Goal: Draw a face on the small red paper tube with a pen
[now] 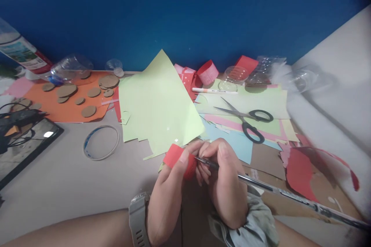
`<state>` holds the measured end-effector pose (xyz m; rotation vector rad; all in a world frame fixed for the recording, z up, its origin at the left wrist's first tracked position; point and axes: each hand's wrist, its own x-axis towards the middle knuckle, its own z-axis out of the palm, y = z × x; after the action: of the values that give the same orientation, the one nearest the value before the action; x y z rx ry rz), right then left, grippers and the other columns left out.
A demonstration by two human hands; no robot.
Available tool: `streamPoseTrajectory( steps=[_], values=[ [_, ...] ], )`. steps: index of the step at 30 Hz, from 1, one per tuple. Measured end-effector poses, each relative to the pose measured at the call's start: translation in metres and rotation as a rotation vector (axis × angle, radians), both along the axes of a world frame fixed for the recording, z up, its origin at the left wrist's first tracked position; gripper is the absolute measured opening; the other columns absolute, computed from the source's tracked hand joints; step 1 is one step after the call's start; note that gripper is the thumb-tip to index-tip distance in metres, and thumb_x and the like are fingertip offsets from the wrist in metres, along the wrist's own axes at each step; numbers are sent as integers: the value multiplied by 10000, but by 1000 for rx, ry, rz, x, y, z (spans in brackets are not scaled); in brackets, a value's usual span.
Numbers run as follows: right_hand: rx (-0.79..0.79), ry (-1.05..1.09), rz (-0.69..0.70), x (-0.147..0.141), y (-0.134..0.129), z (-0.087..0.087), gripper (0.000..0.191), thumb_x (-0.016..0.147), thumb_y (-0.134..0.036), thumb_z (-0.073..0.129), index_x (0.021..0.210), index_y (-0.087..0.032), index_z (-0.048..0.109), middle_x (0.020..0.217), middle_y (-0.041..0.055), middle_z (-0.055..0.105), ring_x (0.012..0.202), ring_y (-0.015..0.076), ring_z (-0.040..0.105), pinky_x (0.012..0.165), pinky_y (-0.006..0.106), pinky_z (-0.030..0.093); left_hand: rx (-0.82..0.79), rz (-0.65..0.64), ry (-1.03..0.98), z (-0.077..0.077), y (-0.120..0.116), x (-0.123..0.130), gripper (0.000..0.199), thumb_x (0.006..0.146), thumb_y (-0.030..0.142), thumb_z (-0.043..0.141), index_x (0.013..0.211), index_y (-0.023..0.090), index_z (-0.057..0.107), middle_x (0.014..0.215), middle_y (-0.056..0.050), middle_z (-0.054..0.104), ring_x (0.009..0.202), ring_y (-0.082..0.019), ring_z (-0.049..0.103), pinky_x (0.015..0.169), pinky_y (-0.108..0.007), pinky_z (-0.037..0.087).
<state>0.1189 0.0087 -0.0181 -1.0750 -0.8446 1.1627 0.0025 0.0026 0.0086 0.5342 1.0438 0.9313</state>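
Observation:
At the front middle of the table, my left hand (171, 185) pinches a folded or rolled piece of red paper (174, 155) between thumb and fingers. My right hand (227, 177) is closed round a clear pen (272, 188), whose dark tip points left and meets or nearly meets the red paper. The hands are close together, and their fingertips partly hide each other. Just beyond them lies a large light green sheet (159, 104) with cut edges.
Black scissors (245, 115) lie spread on coloured papers at the right. Orange paper (72, 112) with cardboard discs, a tape ring (101, 142) and a dark-framed device (31, 146) are at the left. Plastic containers and red rolls line the blue wall (185, 15).

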Motion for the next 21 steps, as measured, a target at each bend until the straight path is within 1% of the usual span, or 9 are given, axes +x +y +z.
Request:
streamPoseTrajectory(
  steps=[2,4,5,7,10,12,15,17,21],
  values=[
    [-18,28,-19,0,0,0,553,1201,-712,732,835,-301,674,755,-3,631,600,203,525,531,352,459,-21,1,-13,-2,-1,0,469,1162,650,733,1340,264,931,1336,-115,912,1515,-461,707,1413,-653,451],
    [-17,48,-15,-1,1,1,557,1190,-714,751,828,-296,680,734,-19,624,558,183,486,517,338,454,-39,-4,-55,-3,0,1,468,1170,641,729,1340,249,922,1380,-114,910,1464,-453,729,1384,-655,453],
    [-13,49,-10,-1,1,1,560,1192,-708,753,822,-294,677,724,-23,623,551,180,494,517,333,459,-41,-7,-72,-3,0,1,465,1176,633,722,1327,240,919,1385,-114,910,1444,-448,737,1370,-647,459],
    [-1,38,-14,-2,2,3,570,1193,-693,763,805,-286,671,709,-28,614,548,175,522,507,318,448,-36,-5,-74,-3,0,0,455,1188,619,706,1298,229,914,1335,-111,914,1405,-437,748,1336,-622,473],
    [0,33,-32,-2,2,6,582,1174,-699,790,791,-281,662,716,-27,611,544,169,524,486,304,431,-43,1,-28,-3,0,-1,453,1191,626,699,1247,227,906,1204,-101,907,1336,-433,761,1269,-597,499],
    [-17,44,-28,-3,1,7,577,1162,-711,798,800,-283,661,731,-19,628,539,170,522,483,307,436,-43,6,-19,-2,0,-1,448,1197,611,688,1262,223,902,1206,-106,910,1351,-442,760,1268,-599,495],
    [-39,38,-29,-3,1,7,568,1161,-717,794,813,-288,661,750,-6,663,539,175,537,493,318,458,-37,6,-40,-1,1,0,438,1201,584,682,1261,209,901,1251,-117,915,1338,-432,768,1281,-609,502],
    [-47,25,-37,-3,1,5,567,1169,-721,776,820,-290,659,762,-3,678,528,172,527,485,320,457,-43,4,-54,0,1,0,437,1203,573,680,1295,205,897,1298,-125,914,1343,-428,772,1303,-619,496],
    [-55,9,-28,-2,0,1,562,1176,-729,759,842,-289,653,781,-8,667,528,165,526,474,315,448,-32,-20,-45,0,1,0,473,1215,598,662,1362,215,897,1408,-125,901,1397,-421,759,1342,-610,478]
  ],
)
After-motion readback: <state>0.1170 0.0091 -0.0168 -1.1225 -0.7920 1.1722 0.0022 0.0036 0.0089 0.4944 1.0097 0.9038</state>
